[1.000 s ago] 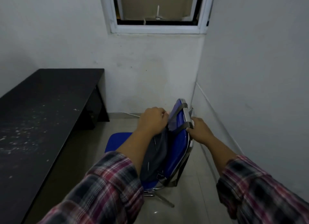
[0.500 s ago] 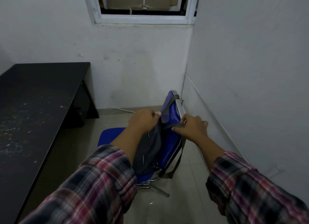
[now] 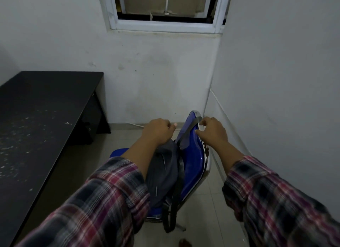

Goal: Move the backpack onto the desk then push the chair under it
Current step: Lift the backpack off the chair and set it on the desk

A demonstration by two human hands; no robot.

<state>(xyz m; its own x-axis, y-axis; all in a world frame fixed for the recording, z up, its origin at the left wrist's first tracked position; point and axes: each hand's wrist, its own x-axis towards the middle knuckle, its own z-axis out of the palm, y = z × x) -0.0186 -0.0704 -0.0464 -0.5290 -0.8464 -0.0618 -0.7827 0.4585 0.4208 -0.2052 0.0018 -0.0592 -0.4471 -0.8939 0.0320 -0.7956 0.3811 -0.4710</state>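
Note:
A grey backpack [image 3: 162, 175] rests on the seat of a blue chair [image 3: 193, 165], leaning against its backrest. One grey strap [image 3: 187, 132] runs over the top of the backrest. My left hand [image 3: 158, 131] is closed around the top of the backpack. My right hand [image 3: 213, 131] pinches that strap at the top edge of the backrest. The black desk [image 3: 36, 121] stands along the left wall, its top dusty with pale specks.
The chair sits in the room's right corner, close to the right wall [image 3: 276, 99]. A white-framed window [image 3: 165, 16] is high on the far wall. Tiled floor [image 3: 114, 141] lies between desk and chair. A dark strap end [image 3: 170, 224] hangs below the seat.
My right hand has slid up from the side of the backrest to its top edge, taking the strap there. My left hand keeps its hold on the backpack's top.

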